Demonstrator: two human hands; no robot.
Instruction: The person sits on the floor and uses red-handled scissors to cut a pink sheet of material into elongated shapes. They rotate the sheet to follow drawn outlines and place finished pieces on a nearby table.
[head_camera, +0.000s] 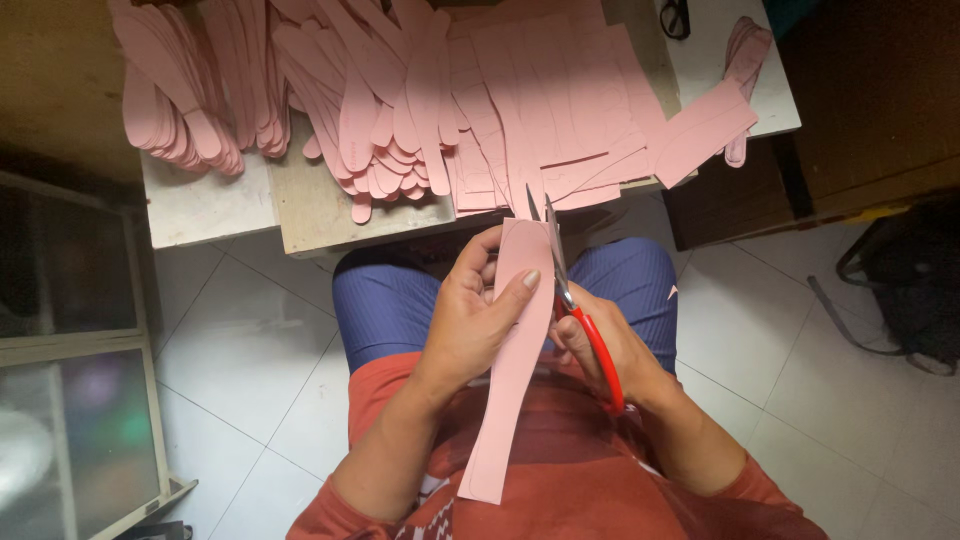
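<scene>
Piles of pink cutouts (400, 90) are crowding the tabletop (210, 205); my left hand (475, 315) is pinching a pink strip (515, 360), right hand (610, 350) gripping red-handled scissors (575, 300).

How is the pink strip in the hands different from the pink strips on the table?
The held strip is single, gripped by the left hand over the lap; the table strips lie heaped in overlapping piles. Scissors in the right hand meet the held strip's edge; no tool touches the table strips. Both are the same pink, thin, flat material.
</scene>
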